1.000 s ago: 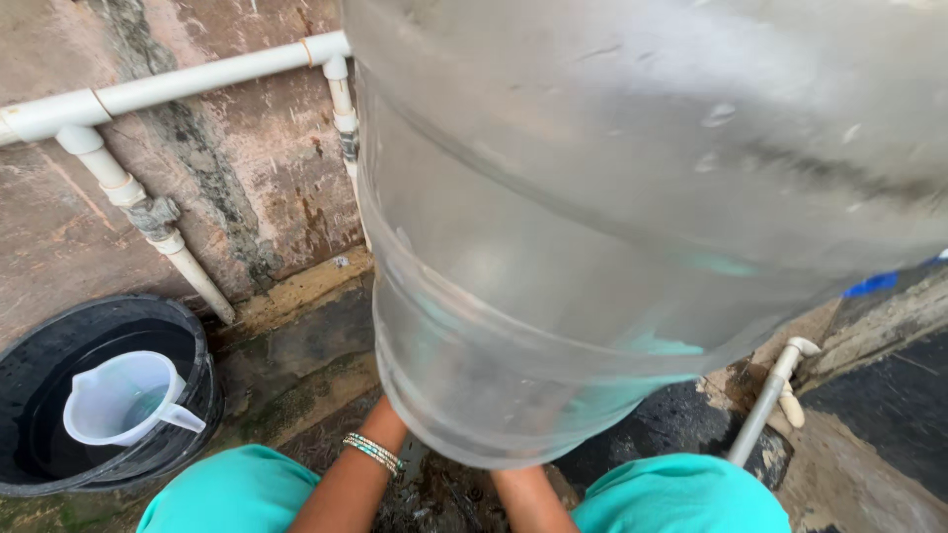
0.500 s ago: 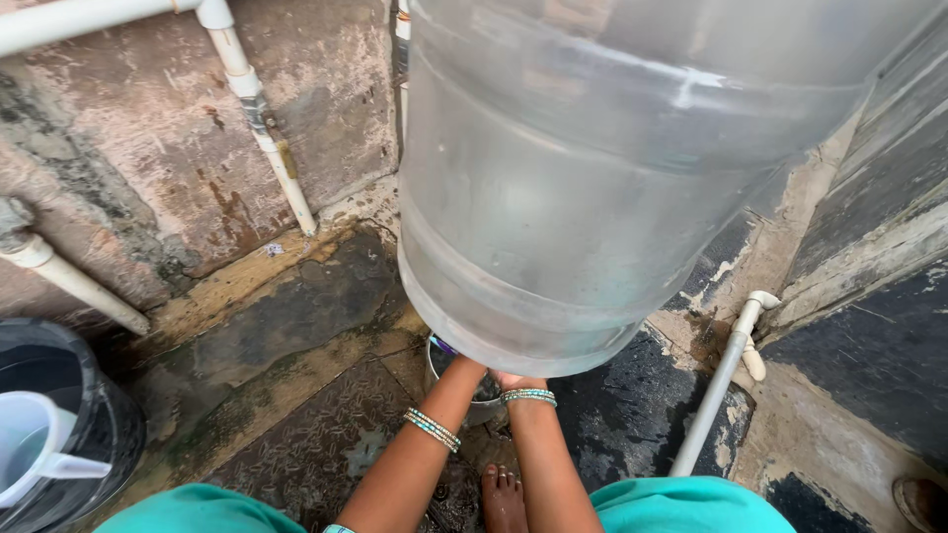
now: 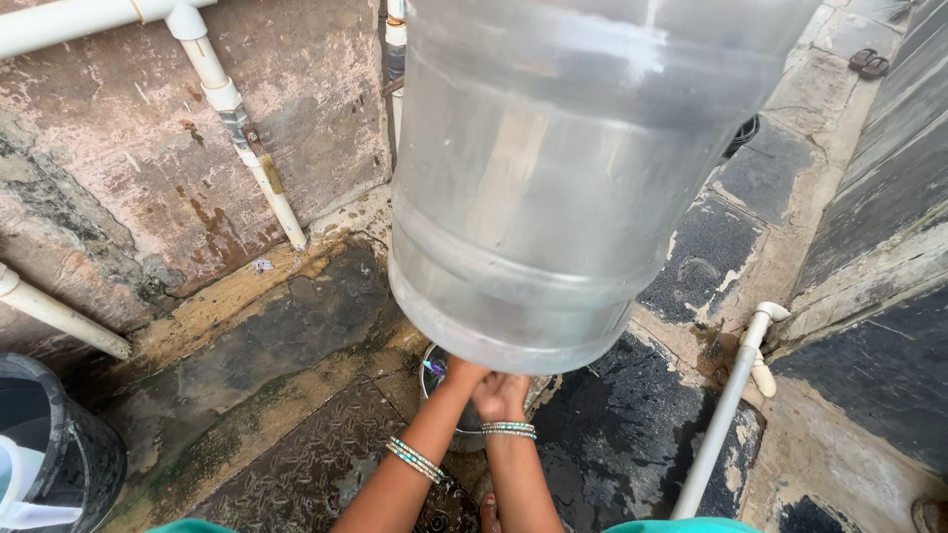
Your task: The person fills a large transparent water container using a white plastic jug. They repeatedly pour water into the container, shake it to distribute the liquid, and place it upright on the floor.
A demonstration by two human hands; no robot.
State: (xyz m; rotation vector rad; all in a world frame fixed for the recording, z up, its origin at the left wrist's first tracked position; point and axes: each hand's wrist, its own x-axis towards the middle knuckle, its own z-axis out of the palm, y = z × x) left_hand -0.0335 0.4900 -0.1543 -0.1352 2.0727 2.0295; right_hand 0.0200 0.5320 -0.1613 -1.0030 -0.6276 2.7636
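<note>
Large translucent water jug (image 3: 563,188) filling the upper middle of the head view, tilted, its ribbed base turned toward the camera and hanging just above both hands, apparently held up from beneath. Left hand (image 3: 462,375) pressed up against the lower edge of the jug, fingers hidden by it, so grip impossible to judge. Right hand (image 3: 501,393) just beside the left, touching it, fingers curled in a loose clench close under the jug's rim; contact with the jug itself not clear. Beaded bangles on both wrists (image 3: 509,429). Directly beneath the hands, a small round metal vessel (image 3: 439,380) standing on the floor, mostly covered by the forearms. Wet, dark stone floor (image 3: 296,326) all around, with greenish staining toward the left. Stained, peeling wall (image 3: 128,168) behind, crossed by a white pipe (image 3: 247,148) running diagonally down to the floor. Another white pipe (image 3: 726,415) slanting up from the lower right, near the jug but apart from it. Black bucket (image 3: 69,454) at the far left edge, well apart from the hands, with a pale plastic mug (image 3: 20,494) inside. Pair of sandals (image 3: 866,63) far off at the upper right.
</note>
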